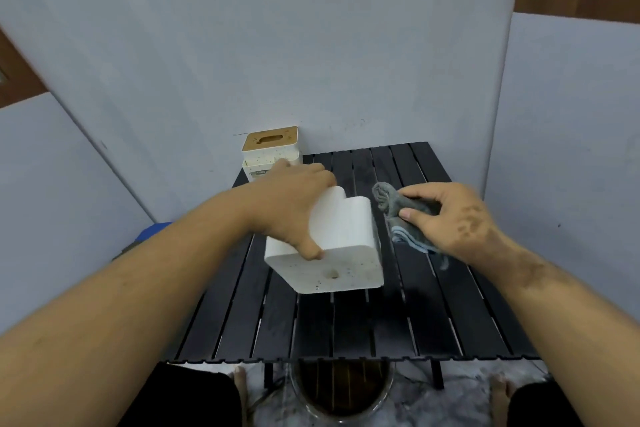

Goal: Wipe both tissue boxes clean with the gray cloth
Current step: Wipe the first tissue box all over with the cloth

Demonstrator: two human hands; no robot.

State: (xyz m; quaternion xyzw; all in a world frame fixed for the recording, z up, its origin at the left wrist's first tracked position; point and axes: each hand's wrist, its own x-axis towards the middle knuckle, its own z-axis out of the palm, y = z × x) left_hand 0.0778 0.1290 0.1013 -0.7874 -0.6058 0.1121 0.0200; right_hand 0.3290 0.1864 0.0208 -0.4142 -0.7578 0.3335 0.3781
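The left hand (294,204) clamps the white tissue box (332,246), fingers curled over its far top edge and thumb pressed on the near face, just above a small round hole. This grip holds the box tipped toward the person and raised off the bench (346,322), which looks meant to steady it and turn its faces up toward the cloth. Whether a low corner touches the slats cannot be told.

Just to the right of that grip, the right hand (450,218) pinches the gray cloth (401,215), bunched between curled fingers and thumb. A wad sticks out toward the box, and loose folds trail under the palm onto the bench. The wad sits near the box's right side, and whether it touches cannot be told. Bunching probably gives a firm pad to rub with.

Beyond the left grip, at the far left corner of the bench, stands the second tissue box (272,149), speckled white with a tan slotted lid, upright and untouched by either hand. By this layout, the held box is the one in work and the far one waits.
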